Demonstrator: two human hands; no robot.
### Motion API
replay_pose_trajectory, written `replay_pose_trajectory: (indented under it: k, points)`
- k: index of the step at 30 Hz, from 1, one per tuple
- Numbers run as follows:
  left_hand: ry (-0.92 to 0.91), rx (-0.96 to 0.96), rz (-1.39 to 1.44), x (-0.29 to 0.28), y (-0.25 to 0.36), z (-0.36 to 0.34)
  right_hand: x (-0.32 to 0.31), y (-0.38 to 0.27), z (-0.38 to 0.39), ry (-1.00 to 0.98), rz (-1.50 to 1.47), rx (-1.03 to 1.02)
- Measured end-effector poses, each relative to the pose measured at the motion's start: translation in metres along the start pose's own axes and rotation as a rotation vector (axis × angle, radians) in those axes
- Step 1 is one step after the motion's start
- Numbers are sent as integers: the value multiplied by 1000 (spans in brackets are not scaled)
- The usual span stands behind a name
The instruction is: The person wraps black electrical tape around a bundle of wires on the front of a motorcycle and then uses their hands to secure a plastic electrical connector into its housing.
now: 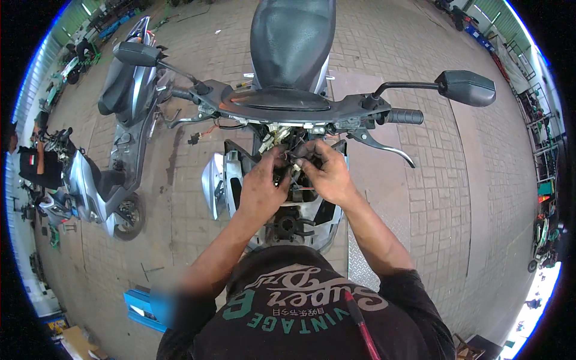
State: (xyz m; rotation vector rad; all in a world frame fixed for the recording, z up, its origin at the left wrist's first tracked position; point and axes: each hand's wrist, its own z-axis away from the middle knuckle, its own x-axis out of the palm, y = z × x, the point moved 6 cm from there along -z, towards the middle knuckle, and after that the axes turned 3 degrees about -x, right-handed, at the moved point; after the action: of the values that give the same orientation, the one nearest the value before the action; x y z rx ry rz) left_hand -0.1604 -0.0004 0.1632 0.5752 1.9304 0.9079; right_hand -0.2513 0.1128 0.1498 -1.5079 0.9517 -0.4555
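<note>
Both hands work at the tangled bundle of thin wires and pale connectors (pixel 287 144) under the scooter's handlebar.

The left hand (pixel 264 183) and right hand (pixel 327 174) curl their fingers closed, pinching the wires between them, above the opened silver front panel (pixel 215 180), below the black handlebar (pixel 288 108) with its two mirrors.

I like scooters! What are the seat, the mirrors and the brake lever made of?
The seat looks like black vinyl or leather, with a soft sheen. The mirrors show dull black backs, likely plastic. The brake lever looks like grey metal, thin and slightly shiny. Both hands pinch wires with coloured, probably plastic coating.
</note>
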Motion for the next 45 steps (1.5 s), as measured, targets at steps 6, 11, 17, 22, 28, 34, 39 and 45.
replay_pose_trajectory:
  k: [6, 11, 17, 22, 28, 34, 39, 45]
  points:
    - [59, 0, 47, 3, 5, -6, -1, -12, 2, 51, 124, -26]
    - [-7, -141, 62, 7, -6, -6, -2, -1, 8, 167, -52, 111]
    - [-9, -150, 77, 11, -10, 4, -1, 16, 13, 266, -94, 136]
    - [59, 73, -24, 9, -1, 6, -4, 22, 13, 350, -101, 183]
    - [25, 125, -133, 6, 3, 4, -14, 9, 7, 299, -14, 127]
    - [17, 107, -267, 3, 9, -2, -12, -14, 0, 124, 73, -71]
    - [71, 223, -255, -1, 6, 1, -3, -15, -2, 29, 337, -53]
    - [71, 295, -272, -2, 5, 8, 0, -9, 2, -58, 258, 72]
